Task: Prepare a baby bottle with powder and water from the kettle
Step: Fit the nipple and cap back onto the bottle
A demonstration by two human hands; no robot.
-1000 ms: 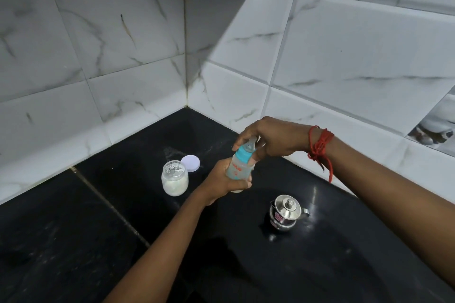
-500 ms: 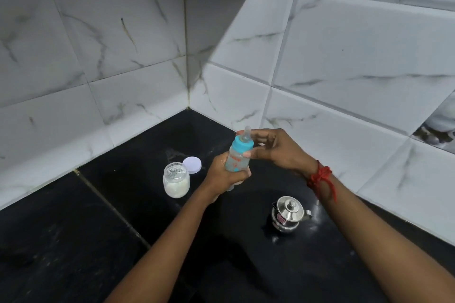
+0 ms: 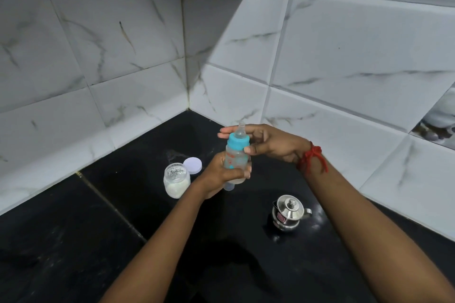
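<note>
Across the black countertop [image 3: 73, 241], which fills the lower part of the view up to the tiled corner at twelve o'clock, things run from large to small. Both forearms reach in from six and four o'clock and meet near centre. At four o'clock from the hands stands the steel kettle [image 3: 288, 213], lid on, well apart from them. At eight o'clock from the hands sits the open powder jar [image 3: 176, 181], with its white lid [image 3: 192, 165] just beside it at about one o'clock.

Above the counter, the left hand [image 3: 219, 177] is wrapped closed around the body of the baby bottle [image 3: 236, 160], which is upright with a slight lean. Liquid level inside is hard to read. The right hand [image 3: 273, 144] is partly open, thumb and fingertips pinching the blue collar [image 3: 237, 142] under the clear teat [image 3: 240, 130].

My judgement is that the step in hand is screwing the collar tight. To do it well, the left hand should hold the body steady and plumb while the right turns only the collar, fingers clear of the teat tip. Cross-threading would leak on shaking, so the ring ought to seat level before the final snug turn.
</note>
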